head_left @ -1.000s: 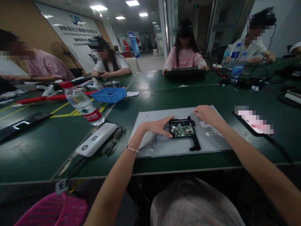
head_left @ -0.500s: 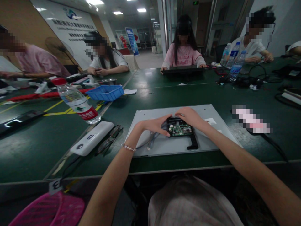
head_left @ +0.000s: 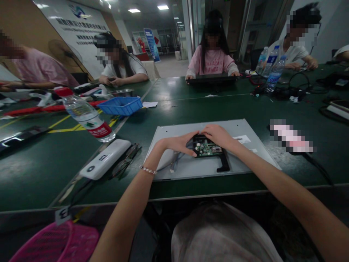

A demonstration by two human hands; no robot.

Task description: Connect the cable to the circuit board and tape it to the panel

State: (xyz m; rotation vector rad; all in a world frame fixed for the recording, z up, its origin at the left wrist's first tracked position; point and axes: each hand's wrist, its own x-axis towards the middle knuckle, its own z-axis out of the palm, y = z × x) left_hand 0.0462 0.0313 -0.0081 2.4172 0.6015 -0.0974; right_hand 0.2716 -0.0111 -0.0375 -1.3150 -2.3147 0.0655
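Observation:
A green circuit board (head_left: 207, 148) sits in a black plastic bracket (head_left: 224, 162), which has an arm hooking out toward me. The bracket lies on a flat grey panel (head_left: 188, 174). My left hand (head_left: 180, 143) spans the bracket's left side, thumb at the near corner and fingers at the far one. With bent fingers my right hand (head_left: 216, 134) closes over the bracket's far edge; its fingertips are partly hidden. Thin cables with a small connector (head_left: 172, 167) lie on the panel below my left hand. A white label (head_left: 242, 139) is on the panel beyond my right wrist.
Left of the panel are folded glasses (head_left: 125, 160), a white power bank (head_left: 106, 159), a tilted water bottle (head_left: 88, 118) and a blue basket (head_left: 121, 105). A blurred-out device (head_left: 291, 136) with a cable lies right. Below the table edge is a pink basket (head_left: 58, 242). Several people sit around.
My right hand has shifted slightly to the left along the bracket's far edge. My left hand keeps its place, and the bracket stays put on the panel. The view has tilted a little.

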